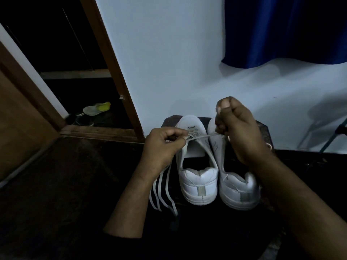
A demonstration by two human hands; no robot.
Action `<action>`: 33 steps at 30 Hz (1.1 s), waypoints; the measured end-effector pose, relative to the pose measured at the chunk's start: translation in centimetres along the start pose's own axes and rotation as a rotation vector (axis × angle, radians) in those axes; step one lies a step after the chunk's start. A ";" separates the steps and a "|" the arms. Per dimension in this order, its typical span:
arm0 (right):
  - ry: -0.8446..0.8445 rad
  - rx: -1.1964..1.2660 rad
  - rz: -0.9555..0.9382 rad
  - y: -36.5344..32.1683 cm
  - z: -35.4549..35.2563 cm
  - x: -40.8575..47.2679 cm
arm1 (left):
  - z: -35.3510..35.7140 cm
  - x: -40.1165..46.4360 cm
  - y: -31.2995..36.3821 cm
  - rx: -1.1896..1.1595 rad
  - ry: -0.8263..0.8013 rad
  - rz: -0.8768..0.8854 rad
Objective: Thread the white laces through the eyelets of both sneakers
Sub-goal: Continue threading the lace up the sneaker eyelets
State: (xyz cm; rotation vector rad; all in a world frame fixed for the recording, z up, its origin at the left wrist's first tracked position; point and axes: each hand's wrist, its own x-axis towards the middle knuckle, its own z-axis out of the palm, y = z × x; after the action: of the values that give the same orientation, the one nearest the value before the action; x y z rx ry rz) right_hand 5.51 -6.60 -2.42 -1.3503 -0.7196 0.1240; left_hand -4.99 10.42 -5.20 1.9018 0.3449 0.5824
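Sneakers, 2 of them and both white, stand side by side on a dark low stool against the pale wall, heels toward the camera. Far left, a wooden door stands open on a dark room where a pale sandal with a yellow patch lies on the floor. The left hand hovers just left of the left sneaker, its fingers curled and its thumb and forefinger pinching a white lace near the upper eyelets. Loose white lace strands hang below that wrist over the stool's edge, beside the left sneaker's heel. From the pinch, the lace runs taut across the left sneaker's tongue to the right hand, which is raised over the right sneaker, fingers closed in a fist around the other end. A few crossings of lace show near the left sneaker's toe. Upper right, a dark blue curtain hangs on the wall.
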 end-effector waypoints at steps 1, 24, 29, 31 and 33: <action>-0.016 -0.264 -0.069 0.4 -0.1 0.0 | 0.1 0.0 0.0 0.033 -0.007 0.023; -0.063 -0.760 -0.143 0.6 0.0 -0.2 | 0.8 -0.1 0.9 -0.062 -0.037 -0.091; -0.258 -1.160 -0.152 0.9 0.4 -0.5 | 1.7 0.0 0.3 0.271 -0.017 0.141; -0.291 -1.185 -0.201 0.6 0.2 -0.7 | 1.6 0.2 -0.1 0.339 -0.023 0.221; -0.310 -1.231 -0.228 0.7 0.2 -0.8 | 1.3 0.4 -0.2 0.296 -0.047 0.213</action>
State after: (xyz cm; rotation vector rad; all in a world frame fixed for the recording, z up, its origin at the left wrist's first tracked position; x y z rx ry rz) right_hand 4.96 -6.67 -3.37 -2.4208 -1.3004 -0.3675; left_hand -3.98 9.69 -5.69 2.2519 0.2064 0.6540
